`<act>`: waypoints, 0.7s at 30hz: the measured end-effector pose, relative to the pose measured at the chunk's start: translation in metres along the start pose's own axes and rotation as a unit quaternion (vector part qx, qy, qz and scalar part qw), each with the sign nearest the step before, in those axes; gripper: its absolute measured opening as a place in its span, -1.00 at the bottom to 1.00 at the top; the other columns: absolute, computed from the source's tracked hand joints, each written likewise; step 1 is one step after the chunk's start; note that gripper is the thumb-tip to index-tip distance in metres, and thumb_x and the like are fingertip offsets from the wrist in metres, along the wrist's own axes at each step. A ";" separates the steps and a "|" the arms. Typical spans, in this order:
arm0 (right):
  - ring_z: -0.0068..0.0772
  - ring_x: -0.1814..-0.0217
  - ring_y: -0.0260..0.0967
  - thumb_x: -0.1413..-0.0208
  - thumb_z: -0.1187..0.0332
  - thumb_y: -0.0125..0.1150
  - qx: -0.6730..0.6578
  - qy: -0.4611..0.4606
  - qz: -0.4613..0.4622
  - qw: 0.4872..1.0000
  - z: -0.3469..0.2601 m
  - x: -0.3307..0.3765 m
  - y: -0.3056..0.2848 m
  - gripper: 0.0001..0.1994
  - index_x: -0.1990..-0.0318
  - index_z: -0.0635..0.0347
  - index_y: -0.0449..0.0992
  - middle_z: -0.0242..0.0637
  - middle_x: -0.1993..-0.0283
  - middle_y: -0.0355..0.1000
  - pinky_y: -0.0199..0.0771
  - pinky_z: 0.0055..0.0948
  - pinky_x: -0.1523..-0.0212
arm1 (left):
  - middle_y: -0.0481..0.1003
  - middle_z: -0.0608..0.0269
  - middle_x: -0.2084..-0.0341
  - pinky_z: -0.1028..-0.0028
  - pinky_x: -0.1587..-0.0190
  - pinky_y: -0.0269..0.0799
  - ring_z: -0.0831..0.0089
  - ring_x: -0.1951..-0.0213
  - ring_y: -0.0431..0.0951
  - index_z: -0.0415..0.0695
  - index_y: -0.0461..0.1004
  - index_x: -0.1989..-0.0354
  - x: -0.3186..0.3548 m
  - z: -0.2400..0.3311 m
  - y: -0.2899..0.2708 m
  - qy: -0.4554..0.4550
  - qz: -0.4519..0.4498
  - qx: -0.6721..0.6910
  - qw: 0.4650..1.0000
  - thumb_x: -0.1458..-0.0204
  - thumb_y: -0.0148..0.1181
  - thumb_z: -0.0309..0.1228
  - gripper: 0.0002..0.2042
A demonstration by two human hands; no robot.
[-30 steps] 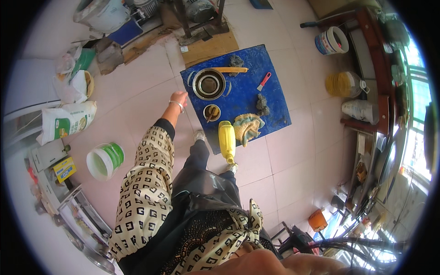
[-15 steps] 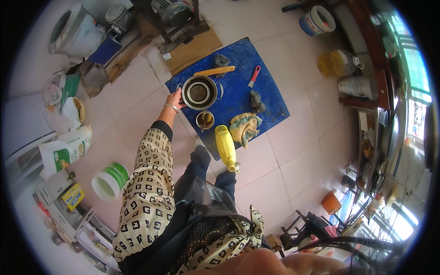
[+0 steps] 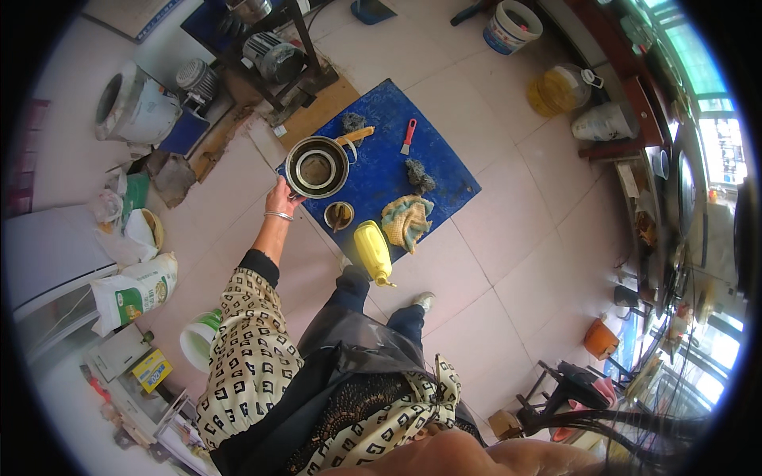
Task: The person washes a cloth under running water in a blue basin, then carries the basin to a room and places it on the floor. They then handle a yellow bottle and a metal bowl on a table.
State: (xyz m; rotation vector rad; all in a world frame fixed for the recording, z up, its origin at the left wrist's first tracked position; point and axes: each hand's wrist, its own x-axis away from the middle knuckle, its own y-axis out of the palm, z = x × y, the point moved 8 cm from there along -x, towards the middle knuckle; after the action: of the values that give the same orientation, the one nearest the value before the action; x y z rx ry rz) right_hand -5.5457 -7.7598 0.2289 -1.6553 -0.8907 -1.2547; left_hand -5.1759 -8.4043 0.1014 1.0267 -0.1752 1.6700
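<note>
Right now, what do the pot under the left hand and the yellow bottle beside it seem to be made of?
The pot looks like bare metal: grey, shiny rim, dull inside. The yellow bottle seems to be plastic: opaque, even colour, soft sheen. The left hand touches the pot's rim.

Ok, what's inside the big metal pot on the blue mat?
The pot holds brownish residue or murky water over its bottom. The left hand grips its near rim. What lies under the pot on the mat is covered.
</note>
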 end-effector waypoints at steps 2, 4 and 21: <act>-0.52 0.34 0.40 -0.05 0.29 0.15 -0.009 0.003 -0.011 1.000 -0.001 -0.011 -0.010 -0.66 0.12 0.42 0.43 -0.19 0.32 0.49 0.41 -0.52 0.33 | 0.42 0.12 0.10 0.11 0.20 0.48 0.22 0.11 0.46 -0.20 0.28 0.00 0.032 0.016 0.006 0.030 -0.017 0.002 0.999 -0.17 -0.17 -0.11 -0.59; -0.51 0.34 0.40 -0.06 0.29 0.15 -0.013 -0.012 -0.019 1.000 0.005 -0.024 -0.021 -0.67 0.14 0.41 0.44 -0.20 0.34 0.49 0.41 -0.52 0.33 | 0.43 0.14 0.11 0.11 0.19 0.46 0.23 0.13 0.46 -0.20 0.30 0.01 0.071 0.026 0.036 0.043 -0.036 -0.005 0.998 -0.17 -0.16 -0.11 -0.60; -0.44 0.55 0.45 0.00 0.36 -0.05 -0.326 -0.055 0.165 0.929 -0.091 -0.123 -0.092 -0.81 0.39 0.26 0.47 -0.29 0.52 0.43 0.45 -0.46 0.60 | 0.33 0.33 0.75 -0.15 0.13 0.41 0.23 0.41 0.49 -0.07 0.19 0.76 0.145 -0.102 0.494 -0.209 -0.287 -0.185 0.916 -0.14 -0.12 -0.05 -0.52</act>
State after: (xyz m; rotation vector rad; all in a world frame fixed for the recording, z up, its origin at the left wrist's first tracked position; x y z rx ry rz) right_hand -5.6913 -7.8146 0.1403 -2.2960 -0.2237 -1.3005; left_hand -5.6500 -8.4258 0.3257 1.0071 -0.4103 0.8307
